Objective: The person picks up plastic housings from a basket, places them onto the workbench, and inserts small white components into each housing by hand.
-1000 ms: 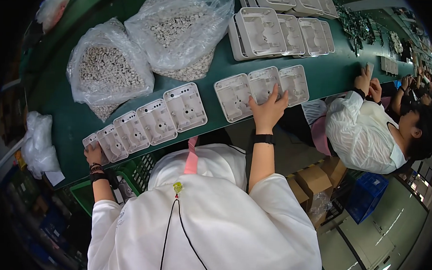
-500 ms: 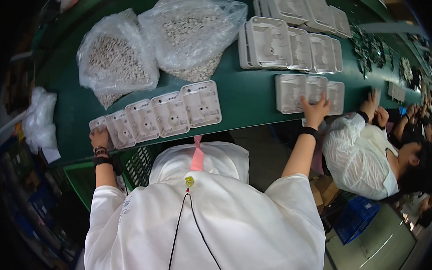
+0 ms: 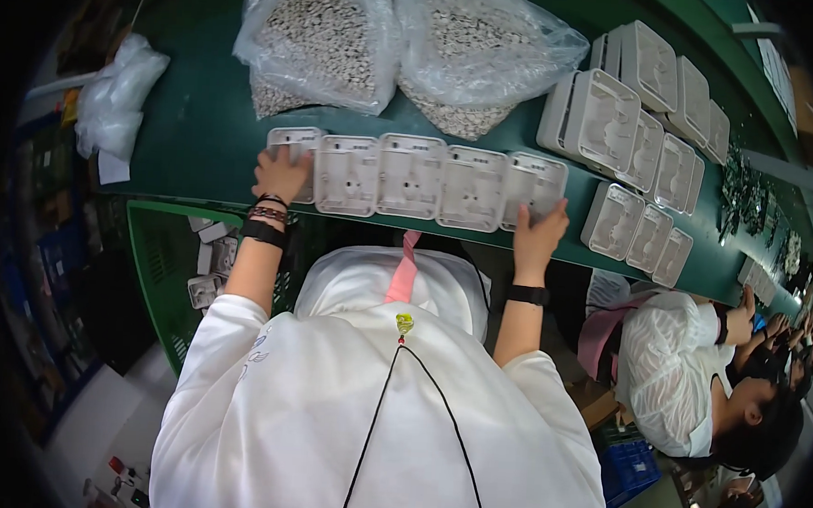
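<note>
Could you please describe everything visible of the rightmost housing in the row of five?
The rightmost housing is a pale, plastic-looking rectangular shell with rounded corners, molded details and dark holes inside. It lies open side up on the green table, beside its neighbour; the right hand touches its near end.

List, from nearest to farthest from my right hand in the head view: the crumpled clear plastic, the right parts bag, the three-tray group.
1. Three-tray group: just right of your right hand.
2. Right parts bag: beyond the tray row.
3. Crumpled clear plastic: far left of the picture.
</note>
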Demonstrator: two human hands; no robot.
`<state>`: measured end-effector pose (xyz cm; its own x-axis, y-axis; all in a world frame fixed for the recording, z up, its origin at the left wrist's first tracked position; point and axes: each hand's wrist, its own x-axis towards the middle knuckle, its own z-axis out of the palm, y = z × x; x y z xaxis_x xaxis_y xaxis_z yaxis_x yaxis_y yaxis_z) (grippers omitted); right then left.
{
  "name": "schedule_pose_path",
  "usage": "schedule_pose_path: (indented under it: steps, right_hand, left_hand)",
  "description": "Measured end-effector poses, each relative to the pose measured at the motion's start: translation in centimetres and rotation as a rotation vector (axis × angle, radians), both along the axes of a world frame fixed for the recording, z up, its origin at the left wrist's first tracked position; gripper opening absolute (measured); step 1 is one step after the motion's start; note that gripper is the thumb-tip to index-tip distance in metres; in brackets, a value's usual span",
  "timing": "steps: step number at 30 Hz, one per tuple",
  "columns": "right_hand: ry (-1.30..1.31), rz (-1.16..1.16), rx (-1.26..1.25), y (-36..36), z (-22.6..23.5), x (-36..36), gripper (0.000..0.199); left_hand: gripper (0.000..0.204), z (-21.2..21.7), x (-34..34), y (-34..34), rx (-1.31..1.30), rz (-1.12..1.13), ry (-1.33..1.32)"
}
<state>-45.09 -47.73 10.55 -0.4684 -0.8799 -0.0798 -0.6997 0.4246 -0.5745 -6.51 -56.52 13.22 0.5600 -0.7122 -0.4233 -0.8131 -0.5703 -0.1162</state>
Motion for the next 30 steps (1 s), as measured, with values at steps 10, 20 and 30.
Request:
schedule_pose_path:
  steps: [10, 20, 30]
  right_hand:
    - [0.506, 0.047, 0.126, -0.1, -1.8, -3.2, 0.073]
    - [0.344, 0.799, -0.077, -3.4, 7.7, 17.1, 0.038]
    - [0.309, 0.997, 0.257, -3.0, 11.9, 25.4, 0.032]
  left_hand:
    - [0.038, 1.9, -0.2, 3.4, -0.461, -0.344, 0.248]
    - [0.028, -0.9, 23.1, 20.9, -0.521, 0.434, 0.235]
    - [0.056, -14.2, 28.5, 23.7, 0.087, 0.543, 0.112]
